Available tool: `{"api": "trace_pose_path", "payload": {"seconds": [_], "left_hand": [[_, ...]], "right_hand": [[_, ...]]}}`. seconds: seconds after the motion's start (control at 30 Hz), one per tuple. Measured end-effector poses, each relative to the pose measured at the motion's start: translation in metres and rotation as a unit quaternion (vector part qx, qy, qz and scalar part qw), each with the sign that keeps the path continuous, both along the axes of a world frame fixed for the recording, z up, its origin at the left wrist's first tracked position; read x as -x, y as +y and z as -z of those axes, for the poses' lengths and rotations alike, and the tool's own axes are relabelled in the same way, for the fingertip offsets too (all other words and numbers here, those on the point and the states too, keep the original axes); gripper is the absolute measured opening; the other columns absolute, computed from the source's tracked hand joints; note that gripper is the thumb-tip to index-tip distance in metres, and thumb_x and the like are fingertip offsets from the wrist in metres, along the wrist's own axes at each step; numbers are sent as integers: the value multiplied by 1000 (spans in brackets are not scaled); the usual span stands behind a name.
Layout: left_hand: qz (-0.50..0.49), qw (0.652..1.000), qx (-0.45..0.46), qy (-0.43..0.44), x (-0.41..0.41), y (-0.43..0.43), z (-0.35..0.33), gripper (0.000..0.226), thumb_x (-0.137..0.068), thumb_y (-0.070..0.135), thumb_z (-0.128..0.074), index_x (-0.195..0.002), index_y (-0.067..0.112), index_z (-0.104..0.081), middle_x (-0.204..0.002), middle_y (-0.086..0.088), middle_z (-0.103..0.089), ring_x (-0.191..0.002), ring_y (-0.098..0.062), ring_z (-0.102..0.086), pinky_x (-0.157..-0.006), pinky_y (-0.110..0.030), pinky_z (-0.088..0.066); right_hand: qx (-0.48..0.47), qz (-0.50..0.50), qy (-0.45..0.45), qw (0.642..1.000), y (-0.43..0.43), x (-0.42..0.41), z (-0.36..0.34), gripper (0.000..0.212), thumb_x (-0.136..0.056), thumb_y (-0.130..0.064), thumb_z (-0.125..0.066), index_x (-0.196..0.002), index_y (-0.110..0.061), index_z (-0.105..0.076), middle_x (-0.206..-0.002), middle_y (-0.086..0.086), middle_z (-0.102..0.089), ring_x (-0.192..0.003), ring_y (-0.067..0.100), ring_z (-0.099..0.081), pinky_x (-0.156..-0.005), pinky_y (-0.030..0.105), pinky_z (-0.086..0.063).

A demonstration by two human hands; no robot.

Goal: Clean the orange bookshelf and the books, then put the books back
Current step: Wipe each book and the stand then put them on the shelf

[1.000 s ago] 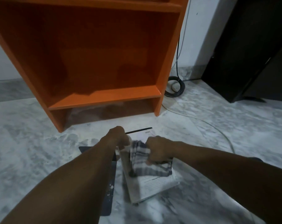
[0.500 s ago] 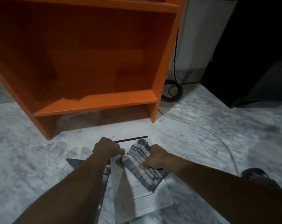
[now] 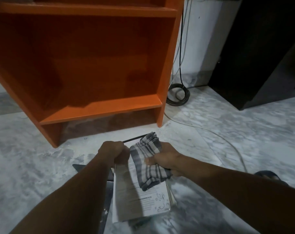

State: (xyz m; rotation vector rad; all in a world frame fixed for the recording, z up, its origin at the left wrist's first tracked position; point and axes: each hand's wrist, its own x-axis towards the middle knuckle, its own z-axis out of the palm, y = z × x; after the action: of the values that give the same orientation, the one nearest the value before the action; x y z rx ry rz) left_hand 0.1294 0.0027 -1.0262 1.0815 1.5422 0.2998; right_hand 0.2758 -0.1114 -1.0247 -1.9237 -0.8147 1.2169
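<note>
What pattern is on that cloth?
Grey and white stripes on the cloth, seen in the head view.

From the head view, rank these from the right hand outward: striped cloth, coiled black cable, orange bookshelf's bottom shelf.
1. Striped cloth: gripped in the right hand.
2. Bottom shelf: ahead, to the left.
3. Coiled black cable: farther back, right of the bookshelf, by the wall.

One head-worn wide-angle camera is looking forward and down from above the person's own arms, close over the marble floor (image 3: 227, 132). It is facing the orange bookshelf (image 3: 96, 105), which is filling the upper left, near enough that its top is cut off. The forearms are entering from the bottom edge. No second view is sharing the scene.
</note>
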Motion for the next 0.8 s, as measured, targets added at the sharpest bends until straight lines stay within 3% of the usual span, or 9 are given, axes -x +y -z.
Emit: {"api": "trace_pose_path", "payload": {"seconds": [0.17,0.27,0.33,0.37,0.43,0.5,0.57,0.63,0.8], "left_hand": [[39,990,-20,-132,4,-4,-37,35,-95,13,-53,-61,7,-50,-63,-13,-45,-44,-20,-49,-43,-20,-40],[82,974,-80,-197,-1,-12,-81,42,-97,37,-54,-97,-3,-64,-103,-21,-67,-92,-39,-64,-79,-46,-47],[104,958,-94,-252,-8,-18,-113,62,-103,41,-42,-143,-6,-40,-152,-23,-30,-141,-41,-29,-116,-45,-29],[104,953,-84,-272,-10,-18,-126,63,-102,46,-41,-148,3,-36,-155,-17,-30,-142,-35,-31,-116,-44,-30],[101,951,-64,-284,-12,-21,-153,53,-98,53,-44,-122,8,-59,-115,-15,-70,-102,-30,-70,-84,-44,-57],[73,940,-46,-330,-13,-25,-176,44,-99,50,-44,-95,11,-63,-82,-13,-75,-67,-28,-73,-63,-37,-57],[42,930,-89,-353,-15,-29,-197,39,-102,44,-42,-114,13,-62,-118,-15,-68,-98,-26,-71,-87,-42,-54],[20,911,-159,-380,-12,-27,-214,51,-104,38,-40,-146,9,-39,-150,-9,-42,-138,-21,-40,-112,-36,-30],[-48,908,-239,-342,0,-12,-226,53,-94,48,-54,-117,1,-63,-101,-14,-74,-89,-32,-72,-87,-50,-56]], "right_hand": [[-48,22,37,998,-10,-15,-40,27,-77,-3,-78,-101,-11,-70,-96,5,-75,-89,22,-70,-85,40,-58],[-94,33,77,992,-16,-26,-75,29,-78,0,-77,-104,-10,-68,-97,7,-76,-92,27,-72,-83,46,-58],[-127,29,78,988,-18,-31,-103,25,-79,3,-75,-100,-9,-68,-93,8,-76,-86,25,-73,-76,41,-60],[-140,25,68,987,-18,-33,-118,23,-79,4,-74,-97,-9,-68,-91,8,-76,-81,23,-73,-71,38,-60],[-157,16,37,987,-15,-38,-150,23,-79,4,-74,-96,-9,-67,-91,9,-75,-80,23,-73,-68,36,-60],[-160,-8,8,987,-10,-42,-182,26,-79,3,-74,-101,-8,-66,-99,13,-74,-89,28,-72,-77,41,-59],[-142,-47,-28,988,-5,-41,-215,31,-80,1,-75,-109,-5,-65,-102,15,-73,-91,30,-72,-80,43,-59],[-119,-95,-93,984,-1,-37,-246,30,-81,-3,-75,-109,-6,-65,-97,14,-74,-82,25,-73,-70,36,-60],[-205,-110,-270,934,-4,-27,-281,17,-84,-2,-70,-93,-16,-66,-84,4,-69,-66,11,-64,-54,20,-54]]}}
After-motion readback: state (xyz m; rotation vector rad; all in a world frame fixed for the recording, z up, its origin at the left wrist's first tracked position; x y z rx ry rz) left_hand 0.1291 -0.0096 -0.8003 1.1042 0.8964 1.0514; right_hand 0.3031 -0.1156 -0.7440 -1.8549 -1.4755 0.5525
